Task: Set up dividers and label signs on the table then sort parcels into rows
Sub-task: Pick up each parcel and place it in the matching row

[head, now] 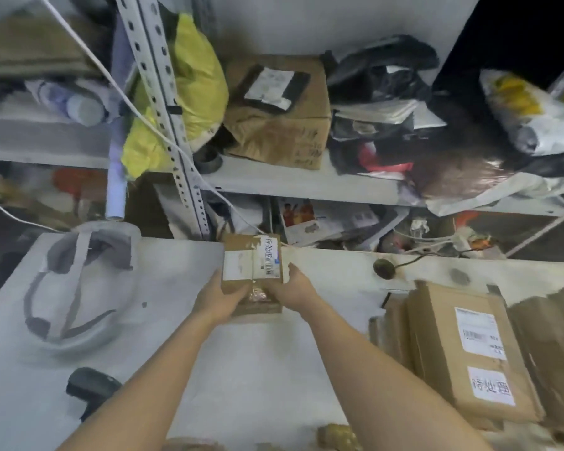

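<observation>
Head view (the only one here). The left hand [223, 296] and the right hand [293, 288] are both holding a small brown cardboard parcel [253, 271] with white labels on its top face, out near the far edge of the white table [258, 369]. The left hand is gripping the parcel's near left corner with its fingers curling round it. The right hand is gripping the right side, with its fingers mostly hidden behind the box. The parcel is sitting squarely between the two hands and reaching past them toward the shelving. Whether its base is touching the table cannot be told. Both bare forearms are stretching in from the bottom edge.

A stack of flat brown cardboard parcels [469, 353] is lying on the right of the table, well apart from the hands. The top one is carrying a white shipping label and a white tag with printed characters. A white fabric bag with grey straps [79, 288] is lying on the left of the table, and a black handheld device [92, 390] is sitting nearer the left front edge. A small dark round object [384, 268] with a thin lead is resting at the far edge, right of the held parcel.

Behind the table, grey metal shelving [306, 185] is holding a large brown cardboard box [277, 125], a yellow plastic bag [196, 83] and a jumble of black and white mailers. A white cable [127, 92] is running diagonally down across the perforated upright.
</observation>
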